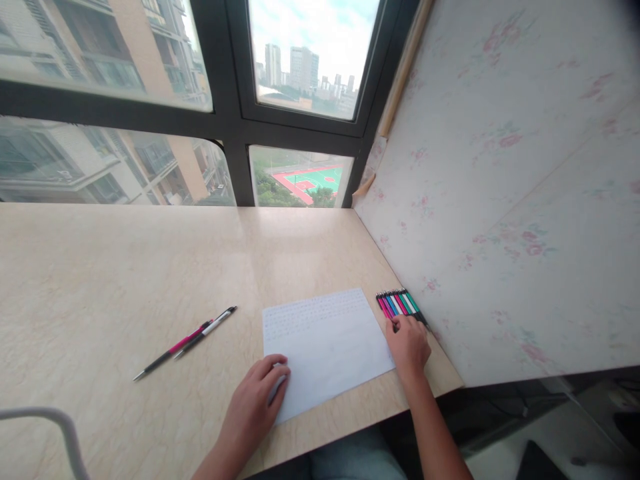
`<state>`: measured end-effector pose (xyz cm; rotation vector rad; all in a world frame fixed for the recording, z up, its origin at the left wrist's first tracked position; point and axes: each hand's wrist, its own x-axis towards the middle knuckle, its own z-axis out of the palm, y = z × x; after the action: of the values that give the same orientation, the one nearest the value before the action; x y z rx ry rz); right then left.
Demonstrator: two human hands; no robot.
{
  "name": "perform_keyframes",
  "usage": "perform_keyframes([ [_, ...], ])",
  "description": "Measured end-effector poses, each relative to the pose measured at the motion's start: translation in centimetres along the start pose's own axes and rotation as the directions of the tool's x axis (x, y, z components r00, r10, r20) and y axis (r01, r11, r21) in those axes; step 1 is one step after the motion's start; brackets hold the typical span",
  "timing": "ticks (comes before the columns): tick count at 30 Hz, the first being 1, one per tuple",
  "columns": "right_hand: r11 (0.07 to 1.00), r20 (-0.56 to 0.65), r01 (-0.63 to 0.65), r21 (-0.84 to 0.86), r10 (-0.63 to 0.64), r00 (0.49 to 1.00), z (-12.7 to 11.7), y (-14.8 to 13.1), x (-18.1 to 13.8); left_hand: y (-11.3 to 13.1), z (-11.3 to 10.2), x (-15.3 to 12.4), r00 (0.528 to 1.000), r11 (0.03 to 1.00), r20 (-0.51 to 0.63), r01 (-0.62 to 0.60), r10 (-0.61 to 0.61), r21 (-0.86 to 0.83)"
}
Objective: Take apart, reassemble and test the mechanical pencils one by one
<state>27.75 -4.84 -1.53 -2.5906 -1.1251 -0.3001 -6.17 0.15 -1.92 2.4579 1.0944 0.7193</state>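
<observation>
A sheet of white paper (330, 353) lies on the tabletop, with rows of handwriting across its upper part. My left hand (260, 390) rests on the paper's lower left edge, fingers loosely bent and apart, holding nothing. At the right of the sheet, my right hand (409, 340) is over the near ends of a row of pens (397, 302). Its thumb and fingers are pinched at the leftmost pens and hide their lower parts. The pens lie side by side, with pink, blue, white and green barrels.
Two more pens, one pink and black (173, 351) and one white and black (207, 331), lie together on the table left of the paper. A grey curved tube (63, 427) is at the lower left. The wallpapered wall (500, 220) borders the right side; windows (305, 127) stand behind.
</observation>
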Motion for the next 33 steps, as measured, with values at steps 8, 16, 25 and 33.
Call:
perform_keyframes([
  [8,1.0,-0.009,0.017,-0.01,-0.017,1.0,0.21,0.33,0.09,-0.06,0.01,-0.07,1.0,1.0,0.01,0.0,0.0,0.005],
  [16,0.998,-0.021,0.036,-0.042,-0.036,0.999,0.22,0.35,0.26,-0.18,0.11,-0.1,1.0,1.0,-0.013,-0.009,0.009,-0.001],
  [25,0.998,-0.013,0.019,-0.052,-0.02,1.0,-0.09,0.14,0.35,-0.07,0.01,-0.07,1.0,1.0,-0.006,-0.007,0.007,-0.007],
  [33,1.0,-0.003,0.011,-0.006,-0.011,1.0,0.57,0.57,0.18,0.08,-0.08,0.03,1.0,1.0,-0.014,-0.009,0.009,-0.01],
])
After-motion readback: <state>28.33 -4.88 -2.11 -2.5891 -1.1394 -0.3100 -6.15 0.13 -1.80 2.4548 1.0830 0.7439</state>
